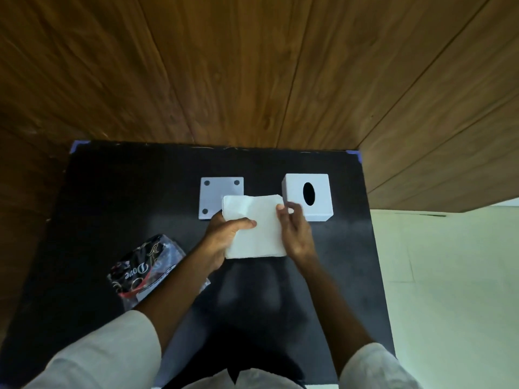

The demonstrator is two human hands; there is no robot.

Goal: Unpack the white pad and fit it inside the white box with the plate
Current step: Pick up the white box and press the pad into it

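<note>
I'm looking down at a black mat (112, 192) laid on a wood floor (252, 66), with pale tile off to my right. The white pad (254, 228), a soft stack of tissue, is already out of its wrapper (146, 269), which lies crumpled and apparently empty on the mat at my near left. I'm holding the pad above the mat between both hands: my left hand (224, 234) grips its left edge with the thumb pressed over the top, and my right hand (295, 228) closes on the right edge, fingers curled around it. Beyond the pad, the flat white plate (213, 192) with dark round spots at its corners lies on the mat, partly hidden behind the pad. The white box (307, 196) sits just right of it, oval slot facing up. So I judge unpacking done; still left is getting the pad into the box and closing it with the plate, and neither is started.
</note>
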